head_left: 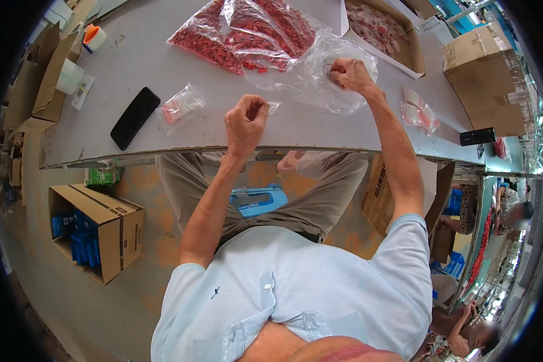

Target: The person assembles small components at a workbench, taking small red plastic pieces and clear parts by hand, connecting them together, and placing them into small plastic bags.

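Observation:
My left hand is closed in a pinch above the table near its front edge. From its fingertips a small clear plastic bag sticks out to the right. My right hand reaches over the open end of a large clear plastic bag, fingers pressed together; what they hold, if anything, is hidden. Many small red pieces fill a big transparent bag just left of it. A packet with pink-and-white contents lies left of my left hand, and similar packets lie right of my right arm.
A black phone lies on the left of the table. Tape rolls stand behind it. A shallow carton holds many small filled bags. A cardboard box stands at right. Below are a box of blue packs and a blue plastic stool.

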A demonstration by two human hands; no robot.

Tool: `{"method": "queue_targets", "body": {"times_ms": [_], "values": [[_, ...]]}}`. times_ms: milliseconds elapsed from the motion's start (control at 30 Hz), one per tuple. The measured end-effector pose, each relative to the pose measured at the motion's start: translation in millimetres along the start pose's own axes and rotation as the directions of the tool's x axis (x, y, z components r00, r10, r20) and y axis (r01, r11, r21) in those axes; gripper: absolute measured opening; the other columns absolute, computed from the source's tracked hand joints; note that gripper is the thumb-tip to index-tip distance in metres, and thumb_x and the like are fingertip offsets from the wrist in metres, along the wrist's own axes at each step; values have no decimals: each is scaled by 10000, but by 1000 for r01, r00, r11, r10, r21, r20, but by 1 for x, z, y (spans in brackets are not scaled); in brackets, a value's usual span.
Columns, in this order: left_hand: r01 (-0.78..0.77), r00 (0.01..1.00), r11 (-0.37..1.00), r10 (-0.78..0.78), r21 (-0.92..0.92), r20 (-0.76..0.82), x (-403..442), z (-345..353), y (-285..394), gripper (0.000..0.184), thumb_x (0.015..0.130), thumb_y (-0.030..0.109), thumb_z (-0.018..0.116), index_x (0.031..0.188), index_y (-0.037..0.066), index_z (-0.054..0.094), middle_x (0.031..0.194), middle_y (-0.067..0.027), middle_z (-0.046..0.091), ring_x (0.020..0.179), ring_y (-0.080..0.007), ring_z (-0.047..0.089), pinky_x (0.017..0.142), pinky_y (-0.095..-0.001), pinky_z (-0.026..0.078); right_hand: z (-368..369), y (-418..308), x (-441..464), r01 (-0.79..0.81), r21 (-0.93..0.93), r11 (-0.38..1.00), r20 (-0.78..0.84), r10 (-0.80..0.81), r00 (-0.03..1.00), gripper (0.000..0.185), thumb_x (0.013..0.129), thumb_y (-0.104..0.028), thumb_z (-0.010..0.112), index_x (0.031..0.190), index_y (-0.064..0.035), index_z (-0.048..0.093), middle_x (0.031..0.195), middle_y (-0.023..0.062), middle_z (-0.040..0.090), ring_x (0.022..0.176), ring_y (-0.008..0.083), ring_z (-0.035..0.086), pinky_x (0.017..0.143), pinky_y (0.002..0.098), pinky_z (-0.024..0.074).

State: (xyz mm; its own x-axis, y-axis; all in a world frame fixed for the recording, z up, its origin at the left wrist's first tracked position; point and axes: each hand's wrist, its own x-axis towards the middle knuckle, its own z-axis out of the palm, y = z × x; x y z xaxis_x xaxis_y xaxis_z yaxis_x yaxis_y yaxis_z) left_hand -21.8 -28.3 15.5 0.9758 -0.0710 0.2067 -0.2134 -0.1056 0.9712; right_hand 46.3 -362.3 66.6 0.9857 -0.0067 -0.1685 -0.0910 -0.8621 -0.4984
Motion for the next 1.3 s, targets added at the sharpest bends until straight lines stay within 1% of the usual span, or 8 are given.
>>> {"method": "queue_targets", "body": {"times_ms": [200, 300, 467, 667, 900, 1000, 1167, 1300], "values": [[4, 1000, 1000, -4, 5, -9, 0, 0, 2, 72, 920, 41, 737, 960, -4, 698, 757, -20, 705, 672, -49, 625, 628, -244, 522, 8, 14, -7, 73, 96, 993, -155, -57, 986, 173, 861, -88, 675, 972, 27, 741, 771, 119, 730, 607, 152, 678, 619, 319, 557], [12, 1000, 1000, -12, -3, -24, -1, 0, 2, 70, 919, 42, 736, 959, -3, 699, 756, -20, 705, 669, -50, 625, 625, -244, 520, 8, 19, -9, 45, 296, 954, -174, 8, 985, 167, 889, -118, 694, 956, 26, 743, 751, 90, 720, 599, 127, 673, 606, 289, 560], [9, 999, 1000, -8, 15, -48, -2, 2, 0, 75, 918, 49, 735, 962, -3, 705, 759, -23, 712, 664, -57, 634, 625, -249, 525, 5, 23, -18, 60, 723, 689, -130, 50, 990, 193, 931, -164, 743, 1005, 14, 739, 816, 45, 721, 661, 116, 679, 625, 249, 588], [5, 998, 998, -1, 58, -70, -2, 3, 4, 79, 909, 62, 738, 956, 4, 714, 754, -40, 727, 659, -77, 664, 625, -262, 540, 13, 18, -30, 61, 836, 545, -117, 69, 991, 179, 957, -170, 751, 1048, -16, 742, 862, 49, 730, 705, 90, 683, 641, 225, 568], [35, 997, 996, -29, 84, -70, -1, 2, 5, 73, 895, 68, 744, 932, 9, 719, 738, -54, 728, 646, -96, 675, 621, -273, 550, 19, 14, -25, 88, 829, 553, -201, 147, 968, 166, 941, -141, 751, 1037, -7, 738, 872, 72, 745, 698, 105, 703, 648, 246, 603], [44, 997, 996, -39, 77, -74, 1, 2, 1, 75, 894, 74, 746, 923, 9, 720, 737, -56, 728, 645, -99, 676, 618, -278, 551, 19, 13, -29, 103, 890, 443, -191, 159, 969, 151, 958, -118, 729, 1058, -4, 732, 870, 81, 743, 690, 106, 701, 634, 232, 597], [54, 996, 996, -49, 71, -76, 5, 4, 3, 74, 884, 70, 742, 908, 4, 721, 724, -60, 723, 643, -107, 677, 620, -286, 554, 27, -1, -47, 40, 999, 34, -43, 108, 993, 104, 989, -74, 683, 1069, -16, 716, 869, 84, 725, 669, 96, 685, 582, 189, 562], [29, 996, 994, -20, 101, -92, 11, 8, 5, 77, 886, 81, 737, 897, 5, 727, 707, -36, 712, 630, -75, 656, 569, -253, 525, 49, -32, -65, -29, 998, -64, 30, 29, 999, 101, 989, -79, 684, 1064, -17, 710, 875, 82, 720, 665, 93, 680, 575, 182, 556]]}}
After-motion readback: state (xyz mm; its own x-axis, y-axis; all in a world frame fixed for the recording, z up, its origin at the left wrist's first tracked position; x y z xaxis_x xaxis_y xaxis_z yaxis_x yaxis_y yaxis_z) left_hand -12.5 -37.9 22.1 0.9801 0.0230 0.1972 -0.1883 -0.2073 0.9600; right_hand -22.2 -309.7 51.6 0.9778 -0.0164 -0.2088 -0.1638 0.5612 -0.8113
